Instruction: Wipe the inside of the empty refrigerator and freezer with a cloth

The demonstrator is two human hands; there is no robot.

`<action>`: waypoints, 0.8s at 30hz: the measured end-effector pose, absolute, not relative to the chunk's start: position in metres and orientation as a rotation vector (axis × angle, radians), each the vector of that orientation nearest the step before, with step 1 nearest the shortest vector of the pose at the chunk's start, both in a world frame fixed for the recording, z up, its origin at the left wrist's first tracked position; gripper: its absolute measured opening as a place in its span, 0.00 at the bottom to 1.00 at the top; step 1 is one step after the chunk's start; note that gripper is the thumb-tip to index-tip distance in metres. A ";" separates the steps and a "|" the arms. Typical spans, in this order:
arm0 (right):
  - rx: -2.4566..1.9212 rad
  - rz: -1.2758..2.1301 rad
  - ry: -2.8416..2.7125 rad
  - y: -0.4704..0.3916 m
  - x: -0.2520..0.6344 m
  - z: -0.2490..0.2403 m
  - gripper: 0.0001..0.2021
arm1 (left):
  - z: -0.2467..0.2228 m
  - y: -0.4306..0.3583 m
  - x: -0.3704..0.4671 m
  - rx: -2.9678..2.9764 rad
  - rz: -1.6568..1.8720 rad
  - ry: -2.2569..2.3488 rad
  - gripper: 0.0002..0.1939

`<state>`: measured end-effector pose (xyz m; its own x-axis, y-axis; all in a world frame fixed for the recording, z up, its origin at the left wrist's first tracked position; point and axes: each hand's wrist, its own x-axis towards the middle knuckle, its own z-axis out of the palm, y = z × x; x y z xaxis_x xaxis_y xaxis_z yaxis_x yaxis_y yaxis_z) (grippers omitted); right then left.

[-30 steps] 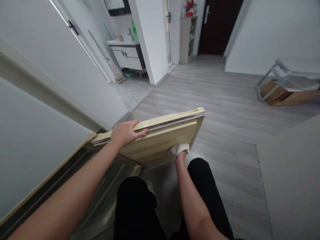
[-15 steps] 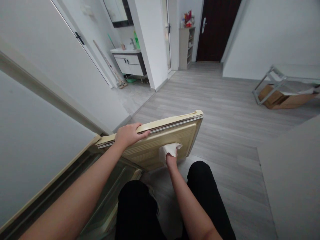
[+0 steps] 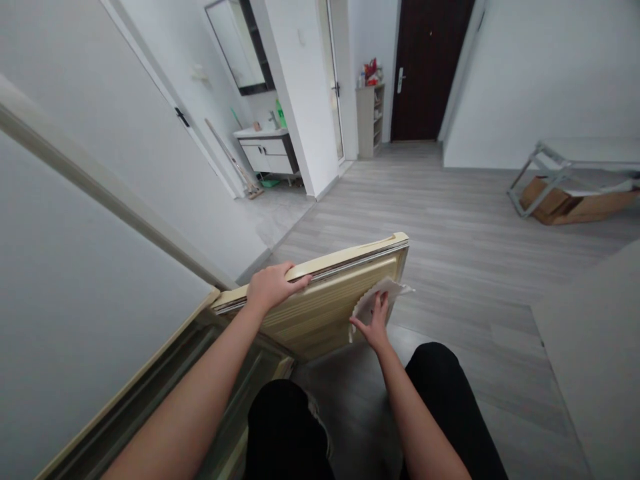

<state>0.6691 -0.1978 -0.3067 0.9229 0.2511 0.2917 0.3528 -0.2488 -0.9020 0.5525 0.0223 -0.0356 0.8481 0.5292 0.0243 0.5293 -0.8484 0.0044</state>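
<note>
A cream-coloured door with a ribbed inner face and a pale seal stands swung open from a low cabinet. Over the door's top edge my left hand is wrapped, its thumb on the inner side. My right hand presses a white cloth against the inner face near the free end, fingers spread over the cloth. One end of the cloth sticks out past the door's side edge.
My knees in black trousers are just below the door. Grey wood-look floor stretches ahead. A metal-framed table with a cardboard box stands at the right. A pale surface lies at the lower right.
My right hand has slid the cloth to the right along the inner face, and its fingers are now spread. The view has shifted slightly; my left hand keeps its hold.
</note>
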 end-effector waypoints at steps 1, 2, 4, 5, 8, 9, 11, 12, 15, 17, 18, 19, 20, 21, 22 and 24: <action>-1.887 -0.108 -0.510 -0.195 0.665 -0.312 0.58 | -0.036 0.021 0.553 -3.010 -0.048 -0.877 0.37; -1.933 -0.117 -0.572 -0.191 0.661 -0.316 0.58 | -0.036 0.020 0.553 -2.999 -0.059 -0.890 0.36; -1.997 -0.151 -0.686 -0.185 0.653 -0.320 0.55 | -0.036 0.018 0.553 -2.975 -0.084 -0.905 0.36; -2.007 -0.174 -0.745 -0.183 0.649 -0.319 0.53 | -0.036 0.018 0.553 -2.971 -0.093 -0.899 0.36; -1.970 -0.200 -0.963 -0.179 0.639 -0.306 0.44 | -0.036 0.019 0.552 -2.977 -0.108 -0.869 0.36; -1.956 -0.195 -1.033 -0.178 0.636 -0.299 0.40 | -0.037 0.019 0.552 -2.979 -0.113 -0.865 0.36; -1.966 -0.188 -1.138 -0.176 0.632 -0.280 0.35 | -0.037 0.020 0.552 -2.980 -0.124 -0.862 0.36; -1.992 -0.194 -1.169 -0.175 0.632 -0.271 0.33 | -0.038 0.020 0.552 -2.980 -0.128 -0.861 0.37; -2.048 -0.197 -1.282 -0.170 0.640 -0.247 0.30 | -0.040 0.021 0.552 -2.979 -0.148 -0.861 0.38; -2.001 -0.206 -1.400 -0.170 0.653 -0.235 0.29 | -0.041 0.022 0.552 -2.985 -0.155 -0.863 0.38; -1.970 -0.237 -1.441 -0.170 0.662 -0.231 0.29 | -0.041 0.022 0.552 -2.989 -0.155 -0.865 0.38; -1.951 -0.285 -1.455 -0.172 0.671 -0.227 0.28 | -0.042 0.023 0.551 -2.993 -0.153 -0.864 0.38; -1.952 -0.343 -1.439 -0.175 0.681 -0.224 0.27 | -0.042 0.023 0.551 -2.997 -0.153 -0.863 0.38; -1.973 -0.401 -1.391 -0.178 0.690 -0.222 0.26 | -0.042 0.022 0.550 -3.003 -0.158 -0.857 0.37; -2.008 -0.450 -1.320 -0.182 0.698 -0.220 0.25 | -0.042 0.022 0.549 -3.010 -0.166 -0.849 0.37; -2.094 -0.510 -1.140 -0.189 0.709 -0.217 0.30 | -0.042 0.021 0.548 -3.023 -0.184 -0.831 0.37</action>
<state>0.7085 -0.1891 -0.2169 0.5377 0.5723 0.6191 0.8430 -0.3771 -0.3836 0.5480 0.0210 -0.0418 0.8531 0.5094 0.1129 0.5095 -0.8599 0.0300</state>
